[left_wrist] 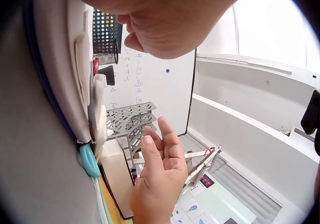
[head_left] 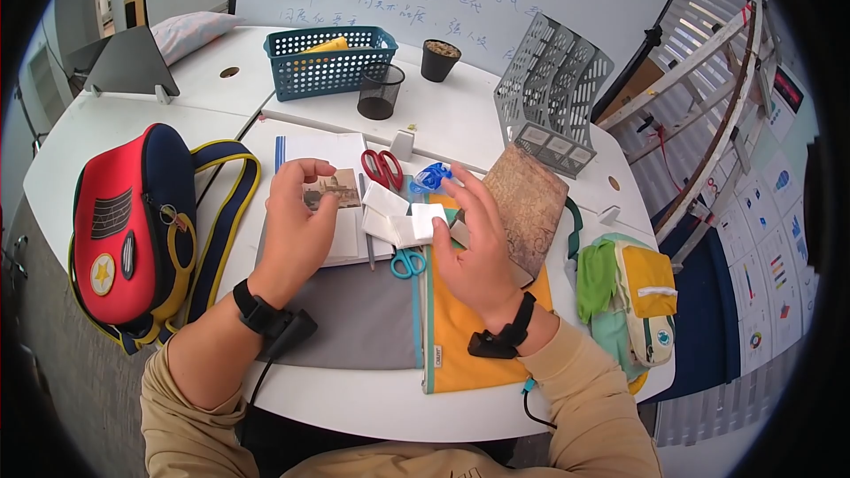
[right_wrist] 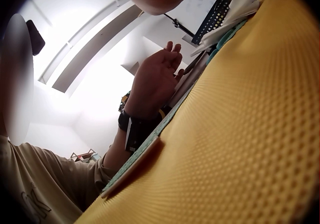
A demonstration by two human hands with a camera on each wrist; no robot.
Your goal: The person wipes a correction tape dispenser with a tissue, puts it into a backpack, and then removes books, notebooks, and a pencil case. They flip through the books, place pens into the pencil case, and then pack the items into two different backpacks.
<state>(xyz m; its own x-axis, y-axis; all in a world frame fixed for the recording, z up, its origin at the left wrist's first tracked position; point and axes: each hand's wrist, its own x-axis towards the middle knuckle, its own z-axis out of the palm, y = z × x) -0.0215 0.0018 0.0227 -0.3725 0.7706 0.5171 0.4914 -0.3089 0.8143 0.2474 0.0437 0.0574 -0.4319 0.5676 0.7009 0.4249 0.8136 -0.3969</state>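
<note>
My left hand (head_left: 299, 221) hovers over an open notebook (head_left: 341, 146) with a small printed picture (head_left: 335, 189), its fingers loosely bent and holding nothing. Opposite it, my right hand (head_left: 478, 252) is raised with thumb and fingers apart; the left wrist view shows nothing in that hand (left_wrist: 162, 176). Between the hands lie several flat white folded pieces (head_left: 387, 201), one overlapped by the right thumb in the head view. Around them are red scissors (head_left: 382, 168), teal-handled scissors (head_left: 407, 263) and a clear-and-blue plastic item (head_left: 432, 177). A brown patterned book (head_left: 531, 208) lies beyond the right hand.
Grey (head_left: 354, 319) and yellow (head_left: 478, 345) zip pouches lie in front. A red backpack (head_left: 119, 221) stands left, a small green-and-yellow bag (head_left: 633, 301) right. Behind are a teal basket (head_left: 292, 80), mesh cup (head_left: 379, 97), potted plant (head_left: 438, 62) and grey file rack (head_left: 549, 80).
</note>
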